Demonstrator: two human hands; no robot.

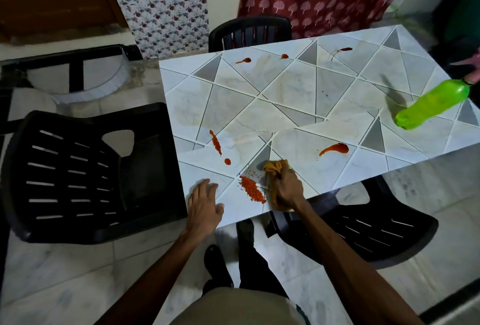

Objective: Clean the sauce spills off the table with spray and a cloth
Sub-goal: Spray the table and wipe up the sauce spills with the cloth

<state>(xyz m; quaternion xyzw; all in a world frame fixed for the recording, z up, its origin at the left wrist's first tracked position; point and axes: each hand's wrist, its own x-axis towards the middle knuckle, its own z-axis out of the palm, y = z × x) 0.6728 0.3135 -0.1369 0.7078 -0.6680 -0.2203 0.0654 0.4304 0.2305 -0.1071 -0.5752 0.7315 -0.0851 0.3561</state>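
My right hand (287, 187) grips a bunched yellow cloth (275, 166) pressed on the tiled table (298, 96) near its front edge. Just left of the cloth lies a beaded, wetted red sauce smear (252, 189). My left hand (204, 205) rests flat on the table's front left corner, fingers spread. Other red sauce spills show as a streak with a dot (217, 144), a blob at the right (336, 148), and three small marks along the far edge, one being (244, 60). A green spray bottle (431, 107) stands at the table's right side.
Black plastic chairs stand at the left (91, 168), behind the table (249, 32) and at the front right (368, 231). Another person's hand (472, 75) shows at the right edge by the bottle's top. Patterned curtains hang behind. My legs stand on the tiled floor.
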